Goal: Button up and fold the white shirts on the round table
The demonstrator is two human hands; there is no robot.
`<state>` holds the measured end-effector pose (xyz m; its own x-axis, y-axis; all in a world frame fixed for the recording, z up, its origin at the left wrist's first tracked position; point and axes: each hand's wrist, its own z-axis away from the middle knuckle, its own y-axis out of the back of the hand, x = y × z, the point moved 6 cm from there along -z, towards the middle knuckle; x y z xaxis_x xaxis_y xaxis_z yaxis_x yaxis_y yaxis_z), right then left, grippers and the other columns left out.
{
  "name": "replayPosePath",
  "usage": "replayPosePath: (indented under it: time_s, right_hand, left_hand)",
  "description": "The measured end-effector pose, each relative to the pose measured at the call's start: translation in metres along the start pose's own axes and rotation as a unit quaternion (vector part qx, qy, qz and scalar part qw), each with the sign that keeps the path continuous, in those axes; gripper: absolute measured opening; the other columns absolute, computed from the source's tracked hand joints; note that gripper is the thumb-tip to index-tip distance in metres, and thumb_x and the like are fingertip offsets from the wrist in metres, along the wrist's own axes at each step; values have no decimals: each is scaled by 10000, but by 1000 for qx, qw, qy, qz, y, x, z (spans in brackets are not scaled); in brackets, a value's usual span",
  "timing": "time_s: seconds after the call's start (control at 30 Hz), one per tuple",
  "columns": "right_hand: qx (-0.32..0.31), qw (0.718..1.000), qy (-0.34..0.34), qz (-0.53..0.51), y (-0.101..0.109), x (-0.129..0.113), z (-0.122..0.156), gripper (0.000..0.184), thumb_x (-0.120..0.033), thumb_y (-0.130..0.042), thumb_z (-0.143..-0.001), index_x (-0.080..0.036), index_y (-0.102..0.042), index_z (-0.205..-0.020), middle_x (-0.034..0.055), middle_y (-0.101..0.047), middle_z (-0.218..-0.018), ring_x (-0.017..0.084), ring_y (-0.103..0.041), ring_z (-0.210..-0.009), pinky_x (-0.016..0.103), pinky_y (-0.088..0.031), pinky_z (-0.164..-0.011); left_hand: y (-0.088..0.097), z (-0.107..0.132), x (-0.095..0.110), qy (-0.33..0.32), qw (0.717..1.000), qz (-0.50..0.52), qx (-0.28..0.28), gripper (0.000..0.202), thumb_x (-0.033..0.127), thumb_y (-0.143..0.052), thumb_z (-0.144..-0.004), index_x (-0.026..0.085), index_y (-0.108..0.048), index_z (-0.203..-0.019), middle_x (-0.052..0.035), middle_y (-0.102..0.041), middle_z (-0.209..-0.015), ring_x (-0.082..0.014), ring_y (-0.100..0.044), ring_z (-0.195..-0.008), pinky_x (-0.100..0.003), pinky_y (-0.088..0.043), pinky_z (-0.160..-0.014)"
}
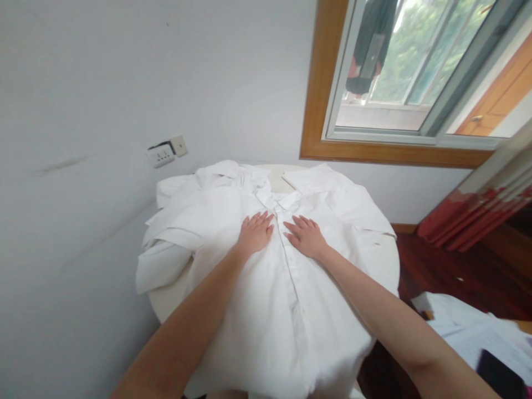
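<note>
The white shirt (pixel 266 332) lay front-up on the round worktop (pixel 168 302), hem nearest, long axis running away toward the collar (pixel 286 198). Left hand (pixel 255 233) and right hand (pixel 305 237) rested flat, released, flanking the button placket (pixel 293 277), equally near the collar.

The shirt (pixel 266 288) is matt white woven cloth, softly creased, over a smooth cream table (pixel 166 299); the window frame (pixel 320 111) is varnished, glossy wood.
</note>
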<state>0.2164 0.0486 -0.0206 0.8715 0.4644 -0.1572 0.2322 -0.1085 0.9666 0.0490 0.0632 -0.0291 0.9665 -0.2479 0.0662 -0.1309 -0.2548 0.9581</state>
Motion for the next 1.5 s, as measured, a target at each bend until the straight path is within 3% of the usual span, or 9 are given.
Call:
replayPosePath:
  time_s: [0.13,0.27,0.4,0.53,0.73,1.0,1.13,1.33,1.5]
  right_hand:
    - [-49,998,11,25,-5,-5,-1,538,-563,-280,-949,-385,-317,-1455,43,-235,-1560,299,-169,-1429,516,-155,-1105]
    - [-44,999,9,29,-1,-6,0,543,-576,-277,-944,-380,-338,-1446,49,-240,-1558,301,-173,-1428,518,-149,-1109]
    - [-19,999,11,24,1,-5,2,565,-587,-276,-941,-336,-359,-1441,55,-297,-1536,273,-208,-1421,494,-168,-1117]
    - [-14,1000,6,25,1,-6,1,587,-584,-271,-944,-309,-325,-1460,59,-292,-1538,264,-211,-1420,494,-174,-1119]
    - [24,999,7,44,1,-15,-7,596,-546,-304,-944,-275,-299,-1475,54,-183,-1573,260,-92,-1448,528,-82,-1134]
    - [-107,994,-2,0,-5,-14,-26,654,-640,-248,-906,-314,-304,-1469,48,-214,-1565,299,-159,-1430,597,-133,-1099]
    - [-86,996,-7,-6,-1,-16,-30,658,-655,-275,-893,-326,-307,-1462,14,-195,-1570,293,-85,-1443,634,-61,-1096]
    - [-79,997,2,-19,-6,-21,-28,654,-622,-259,-910,-293,-284,-1474,14,-178,-1574,290,-85,-1445,632,-62,-1100]
    - [-102,994,13,-28,-1,-16,-32,680,-601,-391,-878,-319,-254,-1481,15,-246,-1555,282,-144,-1435,617,-118,-1100]
  left_hand:
    - [0,-3,-1,4,1000,8,-29,502,366,-293,-937,287,-391,-1423,-42,-362,-1505,-277,-311,-1385,-592,-202,-1107]
    - [8,-5,4,18,1000,10,-17,493,333,-350,-905,272,-433,-1387,-69,-438,-1457,-300,-356,-1343,-629,-245,-1065]
    - [17,-3,10,18,999,10,41,470,306,-391,-881,249,-485,-1338,-68,-526,-1379,-286,-422,-1285,-590,-283,-1065]
    - [15,-5,13,-11,998,-16,67,442,284,-406,-876,221,-552,-1288,-71,-501,-1403,-294,-376,-1327,-542,-251,-1107]
    - [9,-13,15,-69,995,-6,65,473,230,-401,-867,131,-508,-1317,-97,-551,-1349,-222,-473,-1251,-383,-346,-1086]
    - [-3,-16,8,-48,997,-13,57,472,258,-366,-892,180,-512,-1334,-48,-492,-1417,-240,-424,-1311,-400,-328,-1105]
    - [-3,-17,6,-42,998,-8,54,453,260,-385,-883,207,-551,-1301,-32,-503,-1408,-246,-431,-1307,-414,-341,-1099]
    - [18,-19,11,-37,994,40,98,476,228,-383,-897,141,-451,-1360,-100,-575,-1316,-192,-508,-1223,-349,-383,-1061]
    - [7,-20,21,-97,994,40,24,447,305,-264,-974,177,-483,-1342,-63,-546,-1365,-183,-447,-1298,-368,-335,-1095]
